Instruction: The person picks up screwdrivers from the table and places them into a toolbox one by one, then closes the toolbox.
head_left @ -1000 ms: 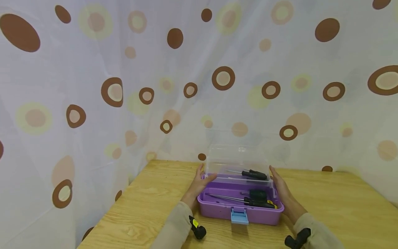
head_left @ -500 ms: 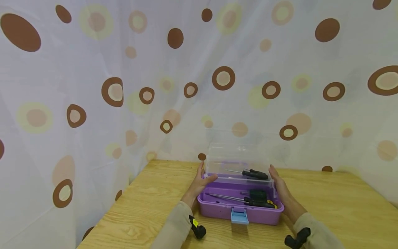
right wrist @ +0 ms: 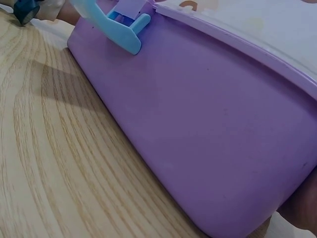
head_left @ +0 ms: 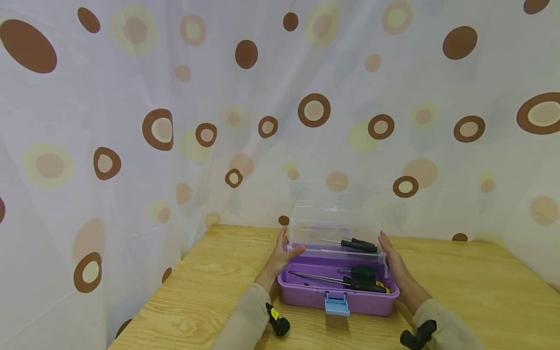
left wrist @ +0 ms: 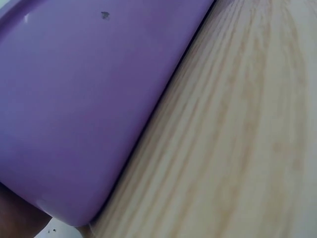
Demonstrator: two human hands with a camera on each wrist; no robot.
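A purple toolbox [head_left: 302, 297] stands on the wooden table with its clear lid [head_left: 334, 218] raised. Its light blue latch [head_left: 337, 305] hangs down at the front. Inside lie a long screwdriver [head_left: 365, 285] with a black handle, a dark green-handled tool [head_left: 363, 273] and something yellow, partly hidden. Farther back, black-handled screwdrivers [head_left: 359, 245] show by the lid's lower edge. My left hand [head_left: 277, 257] rests on the box's left side, fingers extended and thumb over the lid's corner. Against the right side lies my right hand [head_left: 400, 270], fingers straight.
The wooden table [head_left: 205, 277] extends to both sides of the box. A white curtain [head_left: 262, 155] with brown and pale dots hangs behind and to the left. Small black devices [head_left: 280, 323] are strapped to both wrists.
The clear lid has tipped slightly, its top edge now a little higher. Hands, toolbox and screwdrivers stay almost where they were.
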